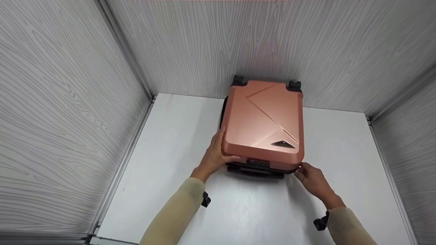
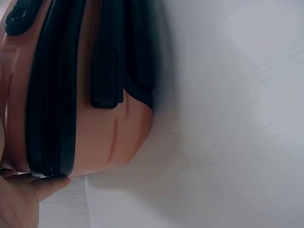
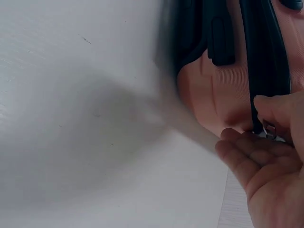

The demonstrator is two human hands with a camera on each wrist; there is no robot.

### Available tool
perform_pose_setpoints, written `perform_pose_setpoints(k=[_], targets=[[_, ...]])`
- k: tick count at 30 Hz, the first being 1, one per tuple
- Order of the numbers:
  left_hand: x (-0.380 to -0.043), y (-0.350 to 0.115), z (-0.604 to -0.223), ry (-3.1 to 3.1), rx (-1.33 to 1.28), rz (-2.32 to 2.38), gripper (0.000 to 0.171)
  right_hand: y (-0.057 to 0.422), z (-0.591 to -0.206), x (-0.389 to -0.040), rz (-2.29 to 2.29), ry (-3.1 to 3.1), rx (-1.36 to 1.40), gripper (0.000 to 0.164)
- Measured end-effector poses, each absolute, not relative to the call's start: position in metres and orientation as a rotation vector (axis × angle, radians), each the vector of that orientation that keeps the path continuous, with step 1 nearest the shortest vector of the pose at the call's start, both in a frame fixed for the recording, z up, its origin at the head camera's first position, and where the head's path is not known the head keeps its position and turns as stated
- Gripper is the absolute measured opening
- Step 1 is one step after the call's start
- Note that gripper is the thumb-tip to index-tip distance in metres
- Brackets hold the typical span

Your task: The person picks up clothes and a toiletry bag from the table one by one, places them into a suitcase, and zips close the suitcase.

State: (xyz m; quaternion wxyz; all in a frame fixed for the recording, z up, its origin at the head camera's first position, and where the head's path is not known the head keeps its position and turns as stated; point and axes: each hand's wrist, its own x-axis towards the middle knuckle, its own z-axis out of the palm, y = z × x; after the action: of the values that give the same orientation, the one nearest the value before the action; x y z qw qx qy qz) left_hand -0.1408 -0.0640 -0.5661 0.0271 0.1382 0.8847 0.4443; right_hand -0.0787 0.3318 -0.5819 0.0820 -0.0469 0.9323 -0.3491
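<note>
A rose-pink hard-shell suitcase (image 1: 265, 115) lies on the white surface, its wheels toward the back wall and its handle end toward me. My left hand (image 1: 214, 154) rests against its near left corner, fingers along the side and thumb over the near end. In the left wrist view, fingertips of the left hand (image 2: 21, 199) touch the side by the black zipper band (image 2: 52, 95). At the near right corner my right hand (image 1: 313, 180) pinches a small metal zipper pull (image 3: 270, 130) between thumb and fingers. The zipper appears closed where it shows.
Wood-grain panels stand at the back (image 1: 190, 51), left (image 1: 61, 119) and right. The white tabletop (image 1: 170, 136) extends on both sides of the suitcase. A black handle (image 1: 255, 172) sticks out from its near end. Black wheels (image 1: 294, 85) sit close to the back panel.
</note>
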Motion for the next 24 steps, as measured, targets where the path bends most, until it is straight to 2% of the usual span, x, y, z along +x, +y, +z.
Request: perform_pose_setpoints(k=[6,14,24], targets=[[-0.140,-0.063,-0.568,2.760,0.437,1.352,0.131,0.330,-0.583,-0.073,-0.948,2.809,-0.194,0.026],[-0.141,-0.060,-0.565,2.738,0.421,1.370,0.129,0.328,-0.578,-0.070,-0.961,2.757,-0.384,0.017],[-0.140,-0.063,-0.568,2.744,0.403,1.344,0.131,0.313,-0.582,-0.066,-0.863,2.862,-0.286,0.022]])
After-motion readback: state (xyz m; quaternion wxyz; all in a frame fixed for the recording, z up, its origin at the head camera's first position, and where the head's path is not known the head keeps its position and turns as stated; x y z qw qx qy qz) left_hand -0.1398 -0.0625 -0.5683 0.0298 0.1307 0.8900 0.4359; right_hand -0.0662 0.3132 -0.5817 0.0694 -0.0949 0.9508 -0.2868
